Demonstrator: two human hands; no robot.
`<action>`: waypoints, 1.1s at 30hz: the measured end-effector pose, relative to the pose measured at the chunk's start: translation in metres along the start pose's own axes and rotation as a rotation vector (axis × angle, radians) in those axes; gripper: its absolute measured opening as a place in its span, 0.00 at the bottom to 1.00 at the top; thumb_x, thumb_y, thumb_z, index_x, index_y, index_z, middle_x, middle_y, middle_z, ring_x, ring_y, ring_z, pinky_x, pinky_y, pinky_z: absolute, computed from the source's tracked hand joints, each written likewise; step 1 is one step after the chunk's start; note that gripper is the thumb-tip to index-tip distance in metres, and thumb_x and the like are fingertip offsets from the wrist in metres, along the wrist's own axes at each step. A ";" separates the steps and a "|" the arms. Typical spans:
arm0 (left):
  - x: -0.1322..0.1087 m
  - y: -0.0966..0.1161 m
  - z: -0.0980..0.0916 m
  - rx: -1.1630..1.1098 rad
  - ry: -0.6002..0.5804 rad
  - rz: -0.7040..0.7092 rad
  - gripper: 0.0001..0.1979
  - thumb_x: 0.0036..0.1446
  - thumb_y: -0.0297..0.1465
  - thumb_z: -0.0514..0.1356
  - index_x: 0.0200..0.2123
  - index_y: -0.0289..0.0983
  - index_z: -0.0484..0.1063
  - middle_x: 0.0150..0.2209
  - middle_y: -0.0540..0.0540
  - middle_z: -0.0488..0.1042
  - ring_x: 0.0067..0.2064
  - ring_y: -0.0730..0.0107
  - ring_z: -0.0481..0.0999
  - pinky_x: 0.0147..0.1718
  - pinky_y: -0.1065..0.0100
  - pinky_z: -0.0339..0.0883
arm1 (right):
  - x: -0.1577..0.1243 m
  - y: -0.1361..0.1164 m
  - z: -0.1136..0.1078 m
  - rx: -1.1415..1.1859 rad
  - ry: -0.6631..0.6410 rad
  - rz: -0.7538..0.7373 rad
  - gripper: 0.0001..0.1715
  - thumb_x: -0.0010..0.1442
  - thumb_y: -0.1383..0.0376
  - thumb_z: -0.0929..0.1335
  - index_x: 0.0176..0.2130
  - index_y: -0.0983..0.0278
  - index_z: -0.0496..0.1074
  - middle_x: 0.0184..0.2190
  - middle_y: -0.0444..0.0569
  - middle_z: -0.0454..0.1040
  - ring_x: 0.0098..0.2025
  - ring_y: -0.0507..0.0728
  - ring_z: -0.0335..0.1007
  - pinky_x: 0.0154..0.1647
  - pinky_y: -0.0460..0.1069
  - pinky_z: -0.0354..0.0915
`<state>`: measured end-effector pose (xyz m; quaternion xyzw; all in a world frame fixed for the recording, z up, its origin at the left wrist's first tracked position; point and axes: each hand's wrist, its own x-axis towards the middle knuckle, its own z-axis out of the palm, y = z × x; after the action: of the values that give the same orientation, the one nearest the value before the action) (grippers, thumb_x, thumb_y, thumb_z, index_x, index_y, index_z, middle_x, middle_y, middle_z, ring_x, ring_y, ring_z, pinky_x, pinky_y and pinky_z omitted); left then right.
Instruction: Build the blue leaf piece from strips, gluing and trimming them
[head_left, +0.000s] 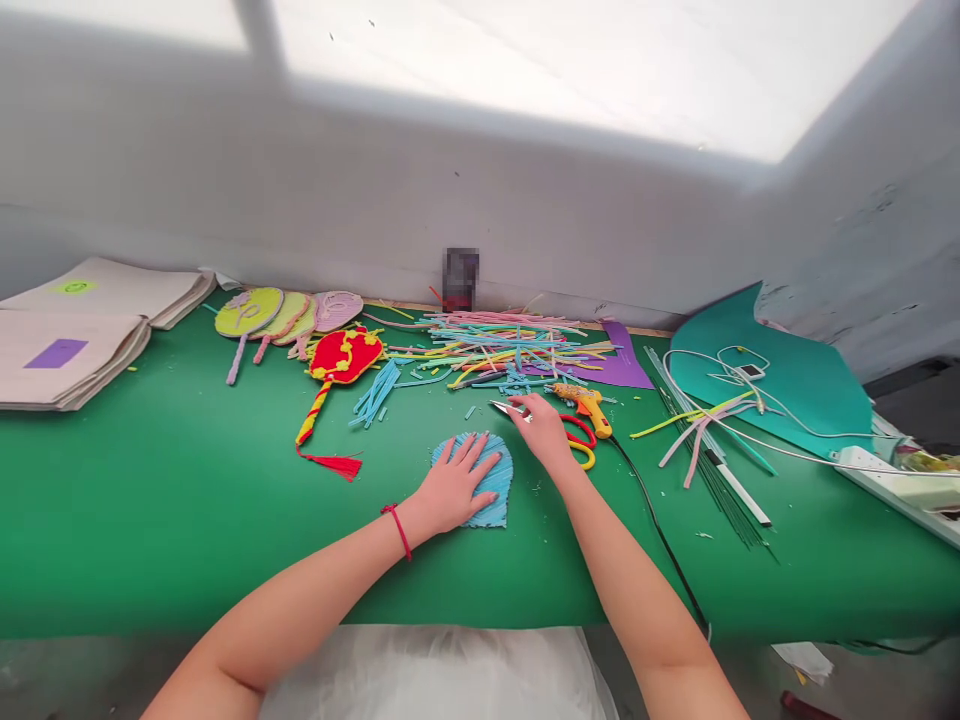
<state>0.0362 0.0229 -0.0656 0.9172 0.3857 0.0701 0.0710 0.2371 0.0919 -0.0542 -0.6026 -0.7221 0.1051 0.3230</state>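
My left hand [454, 487] lies flat with fingers spread on a blue piece [493, 505] covered in rows of pipe cleaners, rounded at the top and straight at the bottom. Just to the right, my right hand [541, 430] has its fingers closed around the middle of a pair of scissors [583, 440]. The blades point left, and the red and yellow handles show to the right of the hand. Beside the handles rests a yellow hot glue gun [589, 405]. Short blue pipe cleaner pieces [379, 392] are up and left of the blue piece.
A heap of coloured pipe cleaners [510, 340] lies along the wall. Left of it are a red fan with a tassel [345, 357], several pastel fans [250, 311] and paper pads [71, 355]. At right are wires [739, 500], teal sheet [795, 370] and a power strip [892, 480].
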 end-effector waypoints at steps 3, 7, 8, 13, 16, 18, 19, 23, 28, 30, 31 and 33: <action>0.001 0.001 -0.002 -0.005 -0.010 -0.020 0.32 0.61 0.48 0.45 0.65 0.40 0.48 0.67 0.40 0.44 0.67 0.52 0.45 0.61 0.48 0.43 | 0.025 -0.002 -0.006 -0.248 -0.036 -0.078 0.13 0.62 0.63 0.62 0.41 0.63 0.73 0.39 0.52 0.73 0.43 0.59 0.67 0.44 0.51 0.63; 0.001 0.001 0.000 -0.014 -0.027 -0.043 0.36 0.61 0.48 0.45 0.65 0.32 0.47 0.67 0.38 0.44 0.67 0.54 0.44 0.62 0.52 0.42 | 0.058 -0.004 0.000 -0.477 -0.151 -0.095 0.13 0.61 0.67 0.62 0.42 0.65 0.73 0.41 0.55 0.73 0.46 0.60 0.65 0.45 0.51 0.62; 0.001 0.001 0.001 -0.015 -0.021 -0.044 0.36 0.61 0.48 0.45 0.65 0.31 0.47 0.67 0.38 0.44 0.67 0.54 0.44 0.63 0.53 0.42 | 0.064 -0.005 0.003 -0.488 -0.169 -0.098 0.12 0.60 0.68 0.63 0.42 0.65 0.74 0.42 0.55 0.73 0.46 0.60 0.65 0.45 0.51 0.62; 0.001 -0.001 0.005 -0.016 0.004 -0.028 0.35 0.61 0.48 0.44 0.64 0.31 0.49 0.67 0.38 0.45 0.67 0.54 0.45 0.62 0.54 0.43 | 0.073 -0.011 0.024 -0.510 -0.208 -0.089 0.11 0.57 0.72 0.64 0.38 0.65 0.74 0.43 0.55 0.73 0.47 0.60 0.66 0.43 0.50 0.61; 0.001 -0.001 0.006 -0.021 0.010 -0.023 0.35 0.61 0.48 0.43 0.64 0.30 0.49 0.67 0.38 0.44 0.67 0.53 0.45 0.63 0.54 0.42 | 0.071 -0.012 0.031 -0.508 -0.186 -0.046 0.11 0.57 0.72 0.63 0.38 0.65 0.73 0.42 0.55 0.74 0.45 0.59 0.67 0.40 0.49 0.61; 0.001 -0.001 0.007 -0.027 0.016 -0.023 0.36 0.61 0.49 0.43 0.64 0.30 0.49 0.67 0.37 0.44 0.67 0.53 0.45 0.63 0.54 0.43 | 0.070 -0.012 0.030 -0.499 -0.155 -0.010 0.11 0.57 0.71 0.63 0.39 0.64 0.72 0.41 0.54 0.74 0.42 0.58 0.69 0.36 0.48 0.61; 0.001 -0.001 0.007 -0.030 0.020 -0.023 0.36 0.61 0.49 0.44 0.64 0.30 0.50 0.67 0.37 0.44 0.67 0.53 0.45 0.63 0.54 0.43 | 0.070 -0.012 0.027 -0.494 -0.135 0.006 0.11 0.58 0.70 0.62 0.40 0.64 0.71 0.40 0.53 0.75 0.40 0.58 0.70 0.35 0.48 0.60; 0.001 0.001 0.004 -0.046 0.046 -0.045 0.37 0.60 0.49 0.46 0.64 0.29 0.49 0.67 0.36 0.43 0.67 0.53 0.44 0.63 0.53 0.43 | 0.066 -0.025 0.009 -0.466 -0.044 0.026 0.14 0.63 0.66 0.58 0.44 0.64 0.68 0.40 0.52 0.75 0.40 0.58 0.71 0.34 0.48 0.60; 0.002 0.001 -0.007 -0.064 0.129 -0.074 0.35 0.62 0.48 0.44 0.63 0.30 0.50 0.66 0.37 0.46 0.67 0.56 0.45 0.63 0.51 0.41 | 0.035 -0.067 -0.020 -0.160 0.090 -0.127 0.12 0.63 0.65 0.59 0.41 0.62 0.70 0.39 0.49 0.76 0.36 0.56 0.72 0.37 0.47 0.62; 0.003 0.000 -0.011 -0.060 0.142 -0.092 0.34 0.62 0.48 0.43 0.63 0.31 0.51 0.66 0.37 0.46 0.67 0.57 0.45 0.63 0.51 0.40 | 0.013 -0.078 -0.025 -0.083 0.071 -0.152 0.12 0.63 0.64 0.60 0.41 0.60 0.70 0.38 0.48 0.77 0.35 0.55 0.73 0.35 0.47 0.63; 0.003 -0.001 -0.011 -0.056 0.133 -0.099 0.34 0.62 0.48 0.42 0.63 0.31 0.51 0.66 0.37 0.46 0.67 0.57 0.45 0.63 0.51 0.41 | 0.002 -0.079 -0.024 -0.059 0.058 -0.144 0.12 0.63 0.64 0.59 0.41 0.59 0.70 0.38 0.47 0.77 0.35 0.55 0.73 0.35 0.47 0.63; 0.004 -0.002 -0.009 -0.045 0.088 -0.112 0.34 0.62 0.49 0.42 0.63 0.30 0.52 0.66 0.36 0.47 0.67 0.57 0.45 0.63 0.51 0.41 | -0.016 -0.073 -0.018 -0.003 0.047 -0.102 0.12 0.62 0.64 0.60 0.41 0.59 0.71 0.39 0.48 0.77 0.35 0.55 0.73 0.36 0.47 0.64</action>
<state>0.0354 0.0277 -0.0565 0.8884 0.4374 0.1150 0.0782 0.1903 0.0539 -0.0065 -0.5677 -0.7444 0.0733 0.3439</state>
